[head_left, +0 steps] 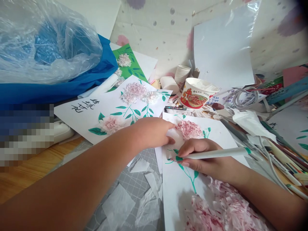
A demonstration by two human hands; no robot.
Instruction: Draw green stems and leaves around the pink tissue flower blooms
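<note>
A white marker with green ends point(216, 153) is pinched in my right hand point(207, 157). Its tip meets a green leaf outline on a sheet of white paper point(173, 192). My left hand point(156, 131) lies at the sheet's upper left edge, with thumb and index finger stretched apart on or just over the paper. Beside those fingers sits a pink crumpled-tissue flower point(189, 129). Green stems and leaves point(189, 175) run down the page. A larger pink tissue flower point(216, 208) fills the lower right, partly under my right forearm.
Left of the sheet lies another flower picture with black writing point(83, 105). Torn tissue pieces point(117, 202) are scattered on a grey cutting mat point(125, 163). Behind stand a paper noodle bowl point(198, 93) and stacked paper cups point(182, 74). A plastic-covered blue bundle point(55, 48) occupies the back left.
</note>
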